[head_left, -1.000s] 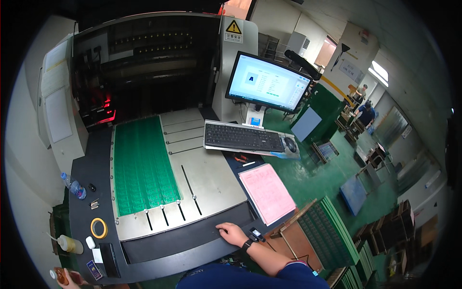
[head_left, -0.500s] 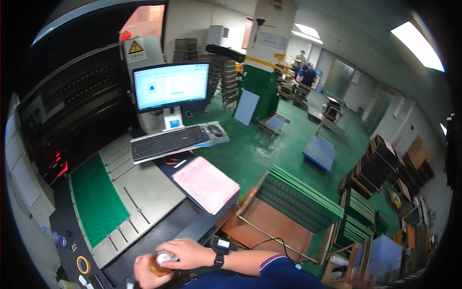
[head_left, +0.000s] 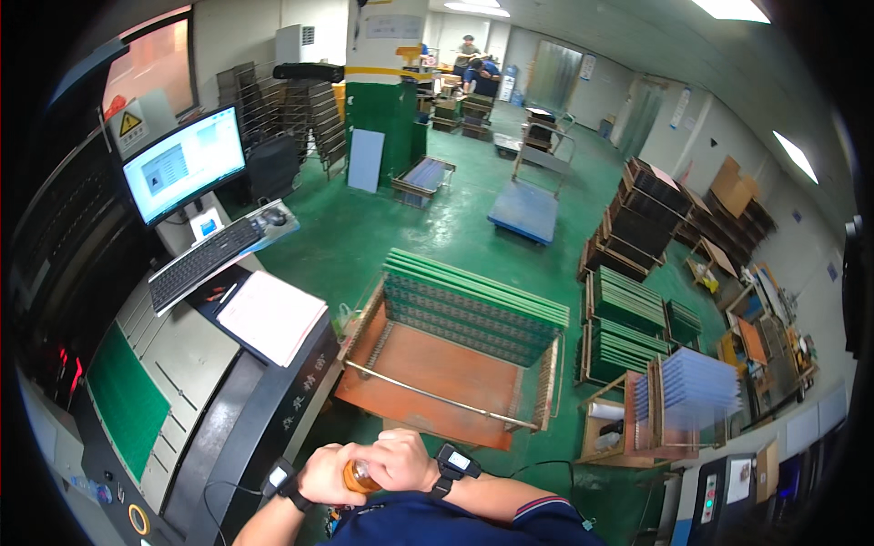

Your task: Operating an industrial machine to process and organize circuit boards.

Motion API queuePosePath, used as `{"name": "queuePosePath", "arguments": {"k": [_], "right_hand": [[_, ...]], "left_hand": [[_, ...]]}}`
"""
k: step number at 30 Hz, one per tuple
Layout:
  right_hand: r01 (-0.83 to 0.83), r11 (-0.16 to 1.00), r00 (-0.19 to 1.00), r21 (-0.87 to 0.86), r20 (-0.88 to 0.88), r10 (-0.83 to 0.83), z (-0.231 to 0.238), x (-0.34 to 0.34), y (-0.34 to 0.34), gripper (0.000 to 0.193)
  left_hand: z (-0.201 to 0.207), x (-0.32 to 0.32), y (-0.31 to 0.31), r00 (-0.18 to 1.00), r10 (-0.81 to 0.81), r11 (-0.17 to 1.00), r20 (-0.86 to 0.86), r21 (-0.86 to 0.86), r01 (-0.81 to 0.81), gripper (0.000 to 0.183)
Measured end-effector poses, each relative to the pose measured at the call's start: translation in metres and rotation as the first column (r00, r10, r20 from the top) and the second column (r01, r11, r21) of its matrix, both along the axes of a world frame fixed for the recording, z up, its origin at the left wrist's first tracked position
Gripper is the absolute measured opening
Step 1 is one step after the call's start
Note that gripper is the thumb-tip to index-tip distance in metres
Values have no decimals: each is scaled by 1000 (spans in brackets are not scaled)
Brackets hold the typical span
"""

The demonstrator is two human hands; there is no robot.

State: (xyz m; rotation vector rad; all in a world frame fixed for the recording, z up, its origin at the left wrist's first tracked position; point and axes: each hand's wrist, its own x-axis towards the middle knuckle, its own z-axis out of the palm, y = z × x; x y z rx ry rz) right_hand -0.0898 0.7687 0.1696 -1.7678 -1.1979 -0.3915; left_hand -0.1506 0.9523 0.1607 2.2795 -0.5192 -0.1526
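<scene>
A bottle of amber liquid (head_left: 357, 477) is held close in front of my body, beyond the machine bench's right end. My left hand (head_left: 326, 475) is closed around the bottle's body. My right hand (head_left: 401, 461) is closed at the bottle's top, its fingers curled over it. The bottle's cap is hidden by my fingers, so whether it is on cannot be seen. Each wrist carries a strapped device with a small white face and a cable.
At left, a machine bench holds a green panel (head_left: 129, 400), keyboard (head_left: 207, 266), monitor (head_left: 185, 164) and papers (head_left: 271, 317). Ahead stands a rack with green boards (head_left: 473, 309). More racks (head_left: 628, 300), a blue cart (head_left: 524, 211) and a green pillar (head_left: 378, 127) stand farther off. People (head_left: 473, 68) are at the back.
The view has swung to the right, away from the machine bench. My hands still hold the bottle; the white cap seen earlier under my right fingers is now covered.
</scene>
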Motion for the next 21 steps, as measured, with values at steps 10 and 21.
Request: {"name": "queuePosePath", "arguments": {"k": [10, 21], "right_hand": [[274, 842, 915, -464, -144, -376, 11, 4, -57, 23], [249, 919, 949, -306, -114, -295, 26, 19, -67, 23]], "left_hand": [[28, 18, -69, 988, 97, 938, 118, 321, -131, 64], [43, 25, -76, 987, 155, 942, -52, 310, -132, 68]]}}
